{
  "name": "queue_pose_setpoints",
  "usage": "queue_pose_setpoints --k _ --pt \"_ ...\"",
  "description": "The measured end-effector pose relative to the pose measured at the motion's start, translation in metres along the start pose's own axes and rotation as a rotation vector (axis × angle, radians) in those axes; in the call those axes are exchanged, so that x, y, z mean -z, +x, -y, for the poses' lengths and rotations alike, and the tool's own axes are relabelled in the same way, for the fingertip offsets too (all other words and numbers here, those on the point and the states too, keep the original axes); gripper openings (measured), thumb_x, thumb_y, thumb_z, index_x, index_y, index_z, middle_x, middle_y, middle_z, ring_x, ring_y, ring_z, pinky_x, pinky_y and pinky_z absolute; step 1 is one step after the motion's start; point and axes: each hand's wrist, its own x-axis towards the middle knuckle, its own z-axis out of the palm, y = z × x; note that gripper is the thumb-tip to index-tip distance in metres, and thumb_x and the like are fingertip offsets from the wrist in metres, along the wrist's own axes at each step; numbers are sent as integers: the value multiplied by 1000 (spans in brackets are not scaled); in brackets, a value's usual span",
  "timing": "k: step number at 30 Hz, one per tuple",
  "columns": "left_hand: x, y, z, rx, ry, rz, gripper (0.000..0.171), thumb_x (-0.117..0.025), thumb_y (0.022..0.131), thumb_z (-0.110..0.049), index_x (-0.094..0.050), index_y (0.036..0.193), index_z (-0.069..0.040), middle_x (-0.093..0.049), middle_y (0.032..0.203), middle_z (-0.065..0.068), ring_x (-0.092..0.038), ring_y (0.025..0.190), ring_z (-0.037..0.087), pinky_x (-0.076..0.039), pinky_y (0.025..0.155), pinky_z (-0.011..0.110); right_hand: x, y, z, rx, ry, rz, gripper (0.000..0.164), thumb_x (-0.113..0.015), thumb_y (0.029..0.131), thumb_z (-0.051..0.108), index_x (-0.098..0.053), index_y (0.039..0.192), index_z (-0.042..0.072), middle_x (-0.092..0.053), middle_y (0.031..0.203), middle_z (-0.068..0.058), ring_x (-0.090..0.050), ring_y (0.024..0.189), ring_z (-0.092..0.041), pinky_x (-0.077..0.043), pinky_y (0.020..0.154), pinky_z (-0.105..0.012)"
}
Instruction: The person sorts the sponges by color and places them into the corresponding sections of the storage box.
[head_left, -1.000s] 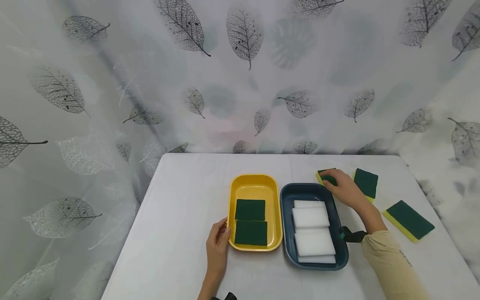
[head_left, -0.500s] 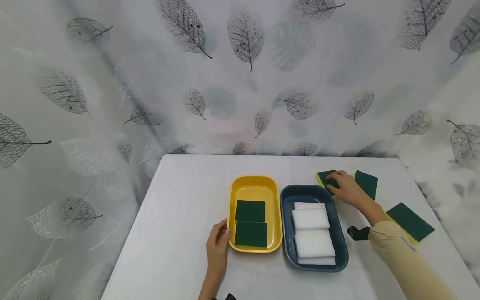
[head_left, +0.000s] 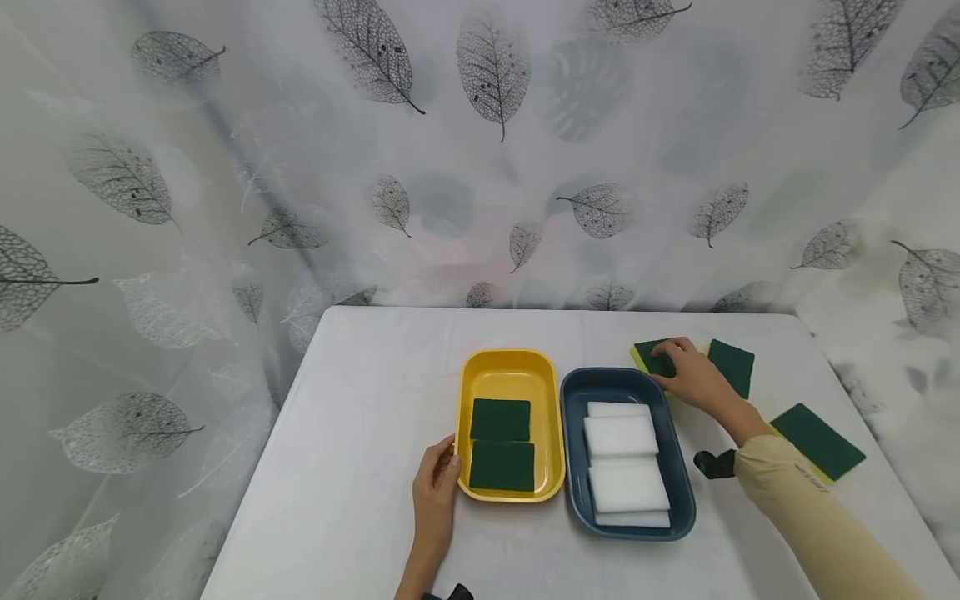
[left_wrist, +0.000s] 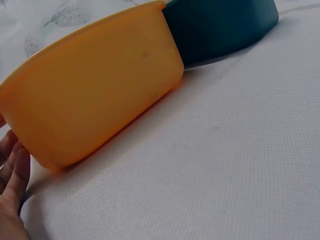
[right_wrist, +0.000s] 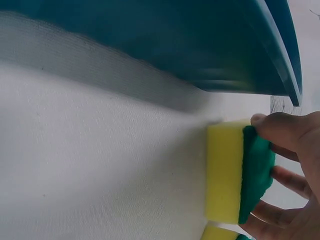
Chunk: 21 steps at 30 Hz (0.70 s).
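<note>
Right hand (head_left: 693, 379) grips the held sponge (head_left: 648, 353): thumb on its tray-side end, bent fingers on the green face and opposite end; how firmly, can't tell. Held sponge is near the worktop's (head_left: 360, 400) far edge, right of middle, just off the blue tray's (head_left: 615, 387) far right corner. Green face up, yellow below; left edge slants far-left to near-right. Long axis unclear, since the hand covers its near right part.

Two more sponges toward the worktop's right edge, green up: second sponge (head_left: 731, 367) just right of the hand, long axis roughly far to near; third sponge (head_left: 820, 442) nearer the right edge, long axis far-left to near-right. Right wrist view cuts off another sponge at the bottom.

Left hand (head_left: 435, 483) touches the yellow tray's (head_left: 513, 385) left wall near its near left corner, thumb and fingers bent; can't tell if any hook the rim. Left wrist view crops the hand. Yellow tray: two green pads (head_left: 502, 466), long axes left-right. Blue tray: overlapping white pads (head_left: 628, 486), undersides hidden.
</note>
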Motion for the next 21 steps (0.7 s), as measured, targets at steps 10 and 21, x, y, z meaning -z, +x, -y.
queue_pose_setpoints --k 10,21 --pt "3 -1 3 6 -3 -7 30 -62 105 -33 -64 135 -29 -66 124 -6 -61 112 10 -51 95 13 3 9 9 -54 18 12 71 -68 95 19 -36 152 -9 -25 155 -46 -51 124 -63 -47 99 -73" --pt "3 1 2 -18 -17 5 32 -62 105 -34 -64 136 -26 -65 123 -5 -61 112 11 -51 95 13 19 18 51 84 -16 -38 81 -65 95 18 -23 159 -10 -33 154 -43 -40 135 -61 -44 102 -71"
